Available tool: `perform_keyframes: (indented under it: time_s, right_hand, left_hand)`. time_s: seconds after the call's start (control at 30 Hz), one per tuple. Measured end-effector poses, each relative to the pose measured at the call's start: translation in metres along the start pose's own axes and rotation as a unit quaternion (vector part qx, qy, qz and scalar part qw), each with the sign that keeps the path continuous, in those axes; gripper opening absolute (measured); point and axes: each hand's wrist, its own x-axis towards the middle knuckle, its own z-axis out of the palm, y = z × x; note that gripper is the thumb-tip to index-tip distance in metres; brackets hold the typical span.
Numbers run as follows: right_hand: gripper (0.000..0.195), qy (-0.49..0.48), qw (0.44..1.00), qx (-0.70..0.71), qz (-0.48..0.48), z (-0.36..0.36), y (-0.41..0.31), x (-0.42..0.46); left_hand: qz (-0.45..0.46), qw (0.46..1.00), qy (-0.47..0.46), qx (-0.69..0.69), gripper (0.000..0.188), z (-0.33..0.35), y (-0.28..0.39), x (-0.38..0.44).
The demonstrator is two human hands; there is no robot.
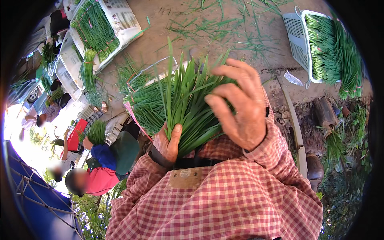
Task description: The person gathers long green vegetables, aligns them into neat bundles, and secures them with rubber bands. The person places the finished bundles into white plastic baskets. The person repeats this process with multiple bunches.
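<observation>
My left hand grips a fanned bunch of long green leaves, which look like garlic chives, with the thumb across it. My right hand is raised at the bunch's right side, fingers apart and slightly blurred; it grips nothing that I can see. Beyond and below the bunch lies a pile of similar leaves, with a pink strip along its left edge. A wire handle shows behind the pile. What holds the pile is mostly hidden.
White plastic crates with tied bundles stand at upper left. A crate of bundles is at upper right. Loose leaves litter the ground. Several people sit or stand at left, one in a red and blue top. A curb runs at right.
</observation>
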Motion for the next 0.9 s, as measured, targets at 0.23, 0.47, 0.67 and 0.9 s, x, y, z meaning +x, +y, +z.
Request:
perform_keyframes:
  time_s: [0.23,0.47,0.67,0.9]
  right_hand:
    - [0.033,-0.086,0.996,0.005,0.02,0.035,-0.007,0.006]
    - [0.027,-0.092,0.996,0.01,0.001,0.051,0.002,0.004]
    - [0.021,-0.022,1.0,-0.001,-0.007,0.048,0.013,0.003]
    - [0.011,0.035,0.979,0.101,0.172,-0.002,0.036,0.014]
  left_hand:
    - [0.0,0.998,0.027,0.054,0.061,0.0,-0.001,-0.004]
    - [-0.006,0.997,0.028,0.072,0.067,0.002,0.001,-0.005]
    - [-0.011,0.997,0.016,0.068,0.065,0.002,0.003,-0.005]
    - [0.005,0.999,0.027,0.034,0.06,0.006,0.007,-0.005]
